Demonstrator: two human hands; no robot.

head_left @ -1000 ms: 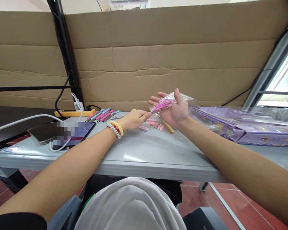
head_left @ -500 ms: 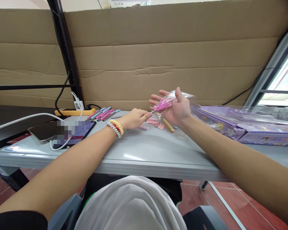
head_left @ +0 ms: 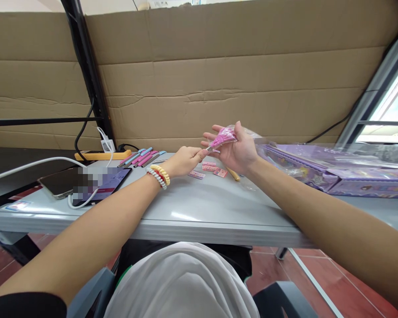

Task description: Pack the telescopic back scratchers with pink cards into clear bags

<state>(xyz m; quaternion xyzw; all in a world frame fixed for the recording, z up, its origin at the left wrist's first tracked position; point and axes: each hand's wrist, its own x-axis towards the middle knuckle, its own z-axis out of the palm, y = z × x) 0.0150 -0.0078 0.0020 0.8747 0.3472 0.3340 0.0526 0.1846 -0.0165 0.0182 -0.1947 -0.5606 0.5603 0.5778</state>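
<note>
A clear plastic piping bag with pink filling and a silver metal tip is held above the table. My left hand is closed, pinching the tip between thumb and fingers. Across the palm of my right hand lies the body of the bag, cradled behind the raised thumb with the fingers spread. The tail of the bag trails to the right past that hand. Below the hands, several small pink printed cards and a yellow stick-like tool rest on the tabletop.
Several pink and blue pens lie at the back left, near a tablet, a phone and a white cable. A purple printed box with clear plastic stands at right. A cardboard wall closes off the back.
Both hands and the piping bag have shifted slightly to the left in view. My left hand still pinches the tip, and the bag still rests in my right hand.
</note>
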